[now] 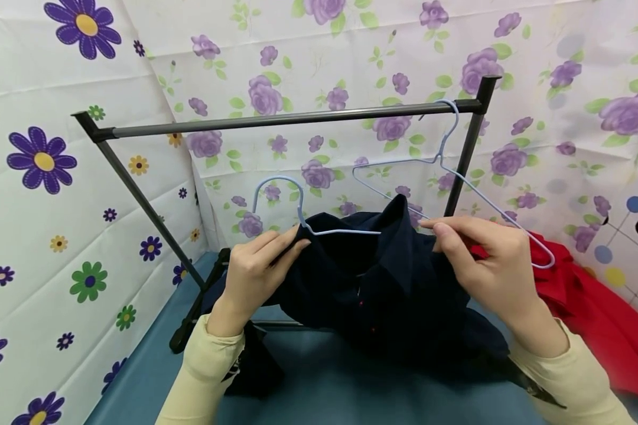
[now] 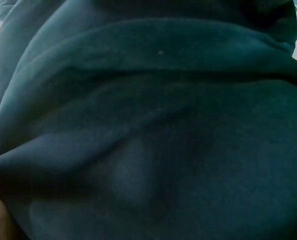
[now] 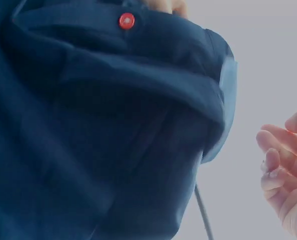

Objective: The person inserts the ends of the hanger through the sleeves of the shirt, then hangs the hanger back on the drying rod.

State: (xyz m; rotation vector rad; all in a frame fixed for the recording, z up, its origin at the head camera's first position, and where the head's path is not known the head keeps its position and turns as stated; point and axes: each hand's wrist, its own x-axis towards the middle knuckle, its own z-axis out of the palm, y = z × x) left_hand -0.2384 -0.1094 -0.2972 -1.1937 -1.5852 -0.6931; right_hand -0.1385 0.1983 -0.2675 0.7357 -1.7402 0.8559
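A dark navy collared shirt [image 1: 345, 283] with small red buttons hangs in front of me; its button [image 3: 126, 21] shows in the right wrist view. A light blue hanger [image 1: 345, 231] sits in its neck opening, hook rising at the left, lower part hidden by cloth. My left hand [image 1: 257, 268] grips the shirt's shoulder beside the hook's base, thumb and fingers on the cloth. Close to the other shoulder is my right hand [image 1: 489, 265], its index finger extended. In the right wrist view its fingers [image 3: 283, 175] are loosely bent, apart from the cloth. Navy fabric fills the left wrist view.
Behind the shirt stands a black metal rack [image 1: 298, 120]. A second light blue hanger [image 1: 489, 200] hangs from its rail near the right post. Red clothing [image 1: 606, 307] lies at the right on the blue-green surface [image 1: 361, 389]. Flowered sheets [image 1: 298, 53] enclose the back and sides.
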